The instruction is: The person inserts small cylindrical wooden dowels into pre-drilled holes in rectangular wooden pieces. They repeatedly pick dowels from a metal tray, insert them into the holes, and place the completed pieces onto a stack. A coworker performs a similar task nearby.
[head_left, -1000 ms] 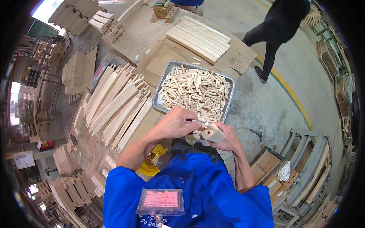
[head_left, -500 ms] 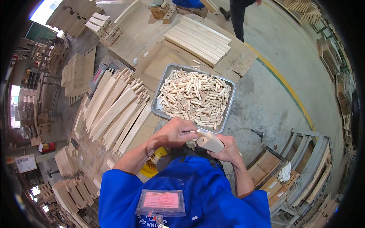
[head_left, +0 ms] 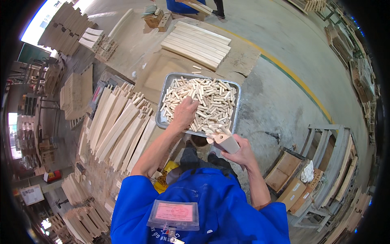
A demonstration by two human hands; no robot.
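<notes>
Grey metal tray (head_left: 239,94) on worktop (head_left: 162,69), heaped with short pale wooden dowels (head_left: 207,101). Left hand (head_left: 185,114) down among dowels at tray's near-left part, fingers curled into the heap; whether anything is pinched, cannot tell. Right hand (head_left: 241,152) just below tray's near edge, grip clamped on pale wooden block (head_left: 225,141), dowels standing out of its upper end. Long tapered wooden pieces (head_left: 122,126) fanned left of tray. Stacked flat slats (head_left: 197,42) beyond tray. Pink rectangular badge in clear sleeve (head_left: 174,213) on blue jacket (head_left: 195,203). Brown cardboard boxes (head_left: 286,171) in rack, lower right.
</notes>
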